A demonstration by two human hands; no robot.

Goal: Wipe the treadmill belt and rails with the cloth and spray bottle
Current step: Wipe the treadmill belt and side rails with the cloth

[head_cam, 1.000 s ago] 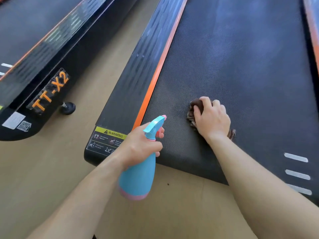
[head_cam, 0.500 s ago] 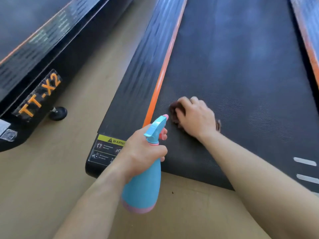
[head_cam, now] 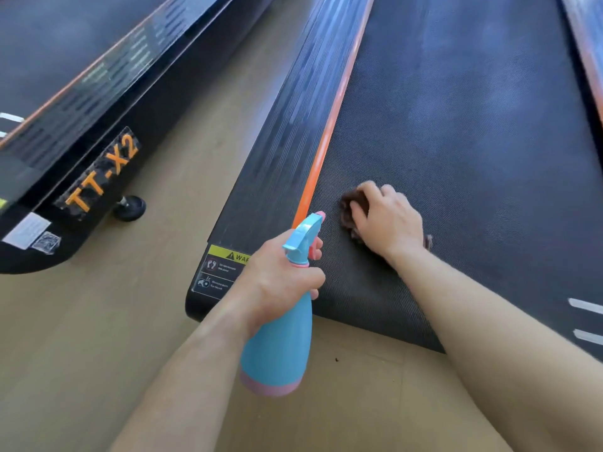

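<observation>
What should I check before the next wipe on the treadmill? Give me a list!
1. Is the cloth under the right hand, on the belt? ok.
2. Does the left hand grip the spray bottle round its neck? ok.
3. Does the nozzle point toward the belt, away from you? ok.
4. Is there liquid in the spray bottle? cannot tell, it is opaque.
5. Is the left rail already wiped? cannot tell.
</observation>
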